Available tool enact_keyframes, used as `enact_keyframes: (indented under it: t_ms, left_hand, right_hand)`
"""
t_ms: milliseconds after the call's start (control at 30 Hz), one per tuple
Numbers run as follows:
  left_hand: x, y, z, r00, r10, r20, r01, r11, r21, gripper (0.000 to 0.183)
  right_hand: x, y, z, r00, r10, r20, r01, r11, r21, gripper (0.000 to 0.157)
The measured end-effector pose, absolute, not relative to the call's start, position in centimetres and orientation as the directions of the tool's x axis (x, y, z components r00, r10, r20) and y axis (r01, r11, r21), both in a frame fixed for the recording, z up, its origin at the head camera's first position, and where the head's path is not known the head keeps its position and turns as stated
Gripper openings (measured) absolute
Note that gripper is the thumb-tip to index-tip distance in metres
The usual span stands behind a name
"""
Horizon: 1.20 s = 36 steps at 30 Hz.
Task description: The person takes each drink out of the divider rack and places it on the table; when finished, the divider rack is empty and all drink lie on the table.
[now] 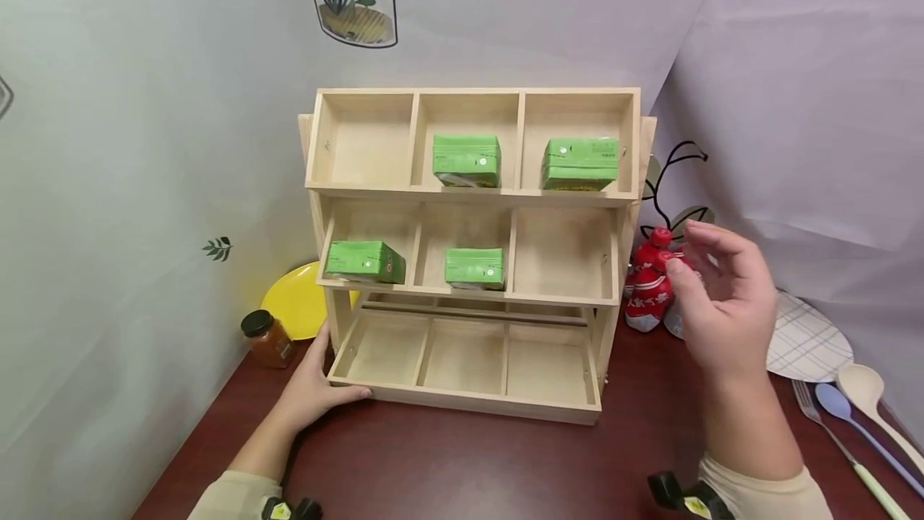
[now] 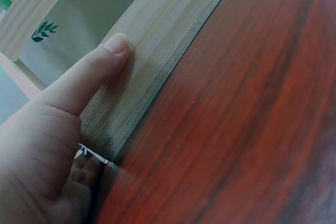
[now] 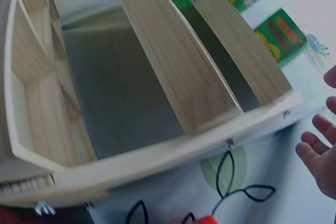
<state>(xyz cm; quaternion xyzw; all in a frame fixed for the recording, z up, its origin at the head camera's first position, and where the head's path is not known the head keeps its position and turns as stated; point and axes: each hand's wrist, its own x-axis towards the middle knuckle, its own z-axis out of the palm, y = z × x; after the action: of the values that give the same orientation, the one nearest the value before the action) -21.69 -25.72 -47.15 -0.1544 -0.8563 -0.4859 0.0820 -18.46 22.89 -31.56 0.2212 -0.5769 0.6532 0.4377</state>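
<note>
Left hand (image 1: 318, 389) on wooden rack (image 1: 468, 227) (bottom tier (image 1: 462, 355))

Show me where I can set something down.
In the shelf: the top-left compartment, the middle-right one, and bottom row. On the table: the strip before the shelf, between the sleeves. Crowded: compartments with green cartons; the table's right, with red pouches, checked plate, fork and spoons; its left, with jar, yellow plate and left hand.

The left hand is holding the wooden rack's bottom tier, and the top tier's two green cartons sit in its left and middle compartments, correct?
Not quite: in the head view, the two green cartons on the top tier sit in its middle and right compartments. The left hand does hold the bottom tier of the wooden rack.
</note>
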Motion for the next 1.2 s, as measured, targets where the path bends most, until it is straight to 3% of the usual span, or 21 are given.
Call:
enact_keyframes:
  t_ms: [233, 400, 867, 1200]
  left_hand:
    - [-21.7, -25.6, -47.1, -0.934, 0.185, 0.306, 0.357, 0.461, 0.812, 0.131]
    - [-21.8, -25.6, -47.0, -0.937, 0.186, 0.295, 0.349, 0.477, 0.807, 0.13]
    - [-21.8, -25.8, -47.2, -0.94, 0.175, 0.292, 0.34, 0.467, 0.816, 0.131]
    - [-21.8, -25.8, -47.0, -0.94, 0.185, 0.285, 0.339, 0.456, 0.823, 0.13]
  right_hand:
    - [-18.3, 20.1, -31.2, -0.526, 0.195, 0.828, -0.828, 0.103, -0.551, 0.033]
    - [-18.6, 19.0, -31.0, -0.521, 0.184, 0.834, -0.84, 0.062, -0.539, 0.032]
    - [-18.9, 14.2, -30.3, -0.605, 0.12, 0.787, -0.789, 0.043, -0.613, 0.033]
    - [-19.1, 10.7, -31.0, -0.608, -0.056, 0.792, -0.791, 0.126, -0.598, 0.049]
